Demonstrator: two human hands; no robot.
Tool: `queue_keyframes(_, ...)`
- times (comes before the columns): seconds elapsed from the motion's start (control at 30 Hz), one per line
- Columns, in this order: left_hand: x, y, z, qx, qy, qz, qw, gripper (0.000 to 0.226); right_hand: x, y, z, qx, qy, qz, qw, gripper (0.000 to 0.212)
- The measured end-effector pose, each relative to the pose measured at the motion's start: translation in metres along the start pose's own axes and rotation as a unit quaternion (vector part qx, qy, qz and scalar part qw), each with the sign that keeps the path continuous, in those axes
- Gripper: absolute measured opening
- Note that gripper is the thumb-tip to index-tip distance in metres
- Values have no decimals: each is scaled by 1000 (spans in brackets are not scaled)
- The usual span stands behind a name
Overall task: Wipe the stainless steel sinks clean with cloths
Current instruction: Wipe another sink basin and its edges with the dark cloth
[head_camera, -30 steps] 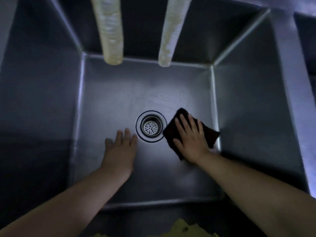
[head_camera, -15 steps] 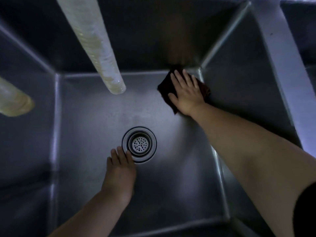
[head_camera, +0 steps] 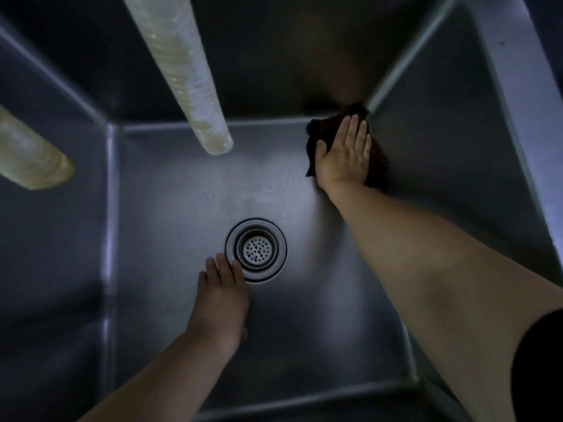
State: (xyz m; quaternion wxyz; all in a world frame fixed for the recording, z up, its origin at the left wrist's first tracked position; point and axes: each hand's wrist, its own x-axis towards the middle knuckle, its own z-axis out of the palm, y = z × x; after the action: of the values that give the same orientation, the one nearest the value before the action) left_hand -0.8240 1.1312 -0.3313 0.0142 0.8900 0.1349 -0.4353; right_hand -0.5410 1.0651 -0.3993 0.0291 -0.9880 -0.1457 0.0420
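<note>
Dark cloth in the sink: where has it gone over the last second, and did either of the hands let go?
The right hand slid the dark cloth from beside the drain into the far right corner, pressing it flat throughout. The left hand stayed flat on the sink floor by the drain.

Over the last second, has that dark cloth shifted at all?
Yes. The dark cloth, under the flat right hand, went from beside the drain strainer to the sink's far right corner.

Sink (head_camera: 189,190): brushed stainless steel, dull sheen. Cloth (head_camera: 377,159): dark, soft fabric, matt. Drain strainer (head_camera: 256,250): perforated metal, glossy rim.
</note>
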Motion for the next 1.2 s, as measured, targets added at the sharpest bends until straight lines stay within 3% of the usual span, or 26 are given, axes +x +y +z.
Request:
queue_keyframes(0.1,2,-2,2,-4,5,2,1000,110,2,-3,0,-9,-3,3,1000,72)
queue_keyframes(0.23,1,-1,4,-8,11,3,1000,109,-10,14,-4,-19,-22,-66,997,72)
queue_keyframes(0.53,-4,1,4,-28,28,-5,999,108,-140,55,-13,-69,-70,-188,977,73)
queue_keyframes(0.67,-6,0,6,-28,40,1,999,107,-200,61,-11,-105,-105,-319,936,80)
queue_keyframes(0.77,-7,0,8,-23,45,1,999,108,-247,63,-7,-127,-148,-433,880,80)
queue_keyframes(0.97,-8,-2,7,-30,39,10,999,114,-273,98,-17,-145,-186,-525,818,80)
queue_keyframes(1.07,-7,-2,9,-20,48,10,999,115,-245,101,-23,-139,-202,-492,836,81)
queue_keyframes(1.2,-5,0,9,-20,46,3,999,112,-173,95,-25,-116,-157,-357,913,81)
